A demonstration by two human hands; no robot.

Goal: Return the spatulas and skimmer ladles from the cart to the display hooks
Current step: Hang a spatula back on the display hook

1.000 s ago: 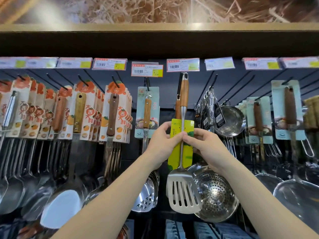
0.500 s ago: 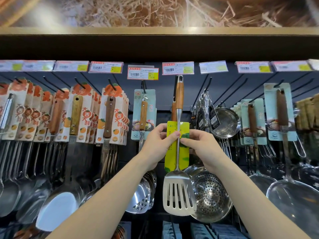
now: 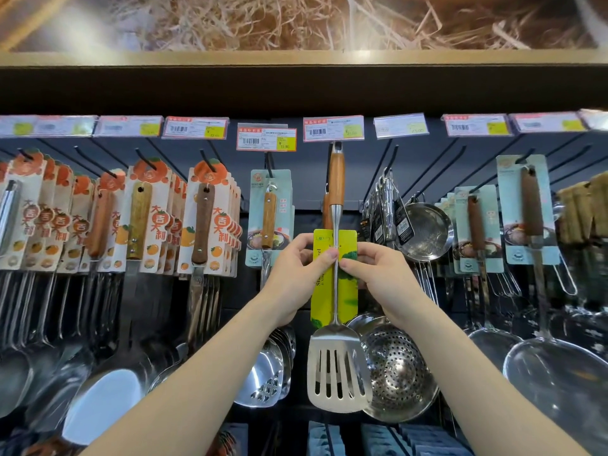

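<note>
A slotted steel spatula (image 3: 338, 373) with a wooden handle (image 3: 336, 182) and a yellow-green label card (image 3: 334, 297) hangs upright in the middle of the display. Its handle top sits at a black hook (image 3: 330, 159) under a price tag. My left hand (image 3: 296, 278) pinches the card's left edge at the shaft. My right hand (image 3: 378, 278) pinches the card's right edge, thumb tip against the shaft. A perforated skimmer ladle (image 3: 399, 376) hangs just behind and right of the spatula blade.
Carded turners and ladles (image 3: 200, 218) fill the hooks to the left; strainers (image 3: 427, 232) and carded skimmers (image 3: 526, 209) hang on the right. A row of price tags (image 3: 266, 139) runs under a dark shelf edge (image 3: 302, 87). Blue items (image 3: 394, 439) sit below.
The spatula and both hands sit slightly lower in the picture than a second ago as the view shifted. Both hands keep the same pinch on the card.
</note>
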